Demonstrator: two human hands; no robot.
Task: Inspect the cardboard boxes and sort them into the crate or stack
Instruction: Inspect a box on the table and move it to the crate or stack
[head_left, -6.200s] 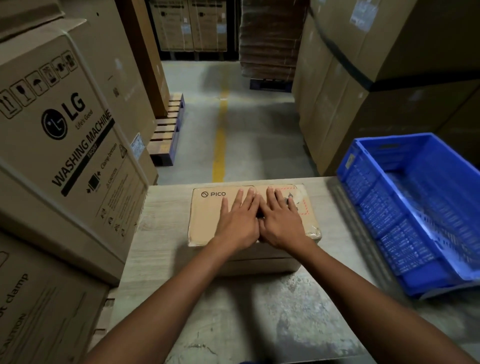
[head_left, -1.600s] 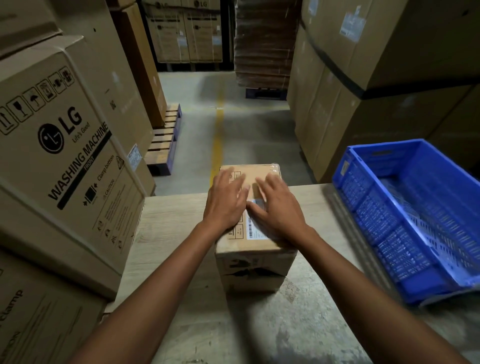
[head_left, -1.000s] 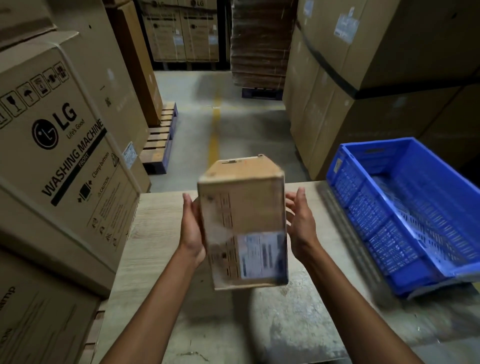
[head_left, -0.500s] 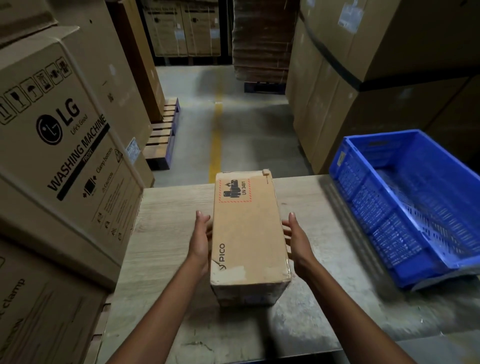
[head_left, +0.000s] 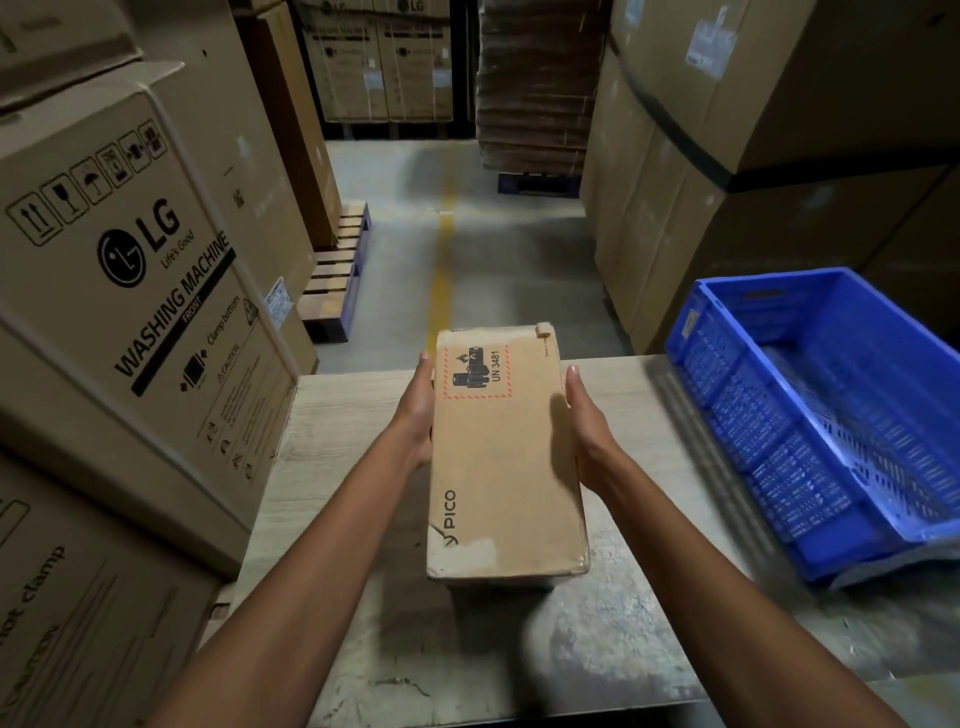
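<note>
The cardboard box (head_left: 501, 457) (PICO printed on top) is held lengthwise over the wooden table (head_left: 322, 441), pressed between the left hand (head_left: 418, 410) and the right hand (head_left: 584, 421), whose fingers are laid straight along its sides. The blue crate (head_left: 753, 415) is seen to the right, apart.

matt cardboard box (head_left: 504, 457), pale wood-grain table (head_left: 332, 441), perforated blue plastic crate (head_left: 779, 441).

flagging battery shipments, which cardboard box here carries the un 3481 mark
The small PICO box held between left hand and right hand: red-dashed label at its far end. The big LG box shows none.
</note>
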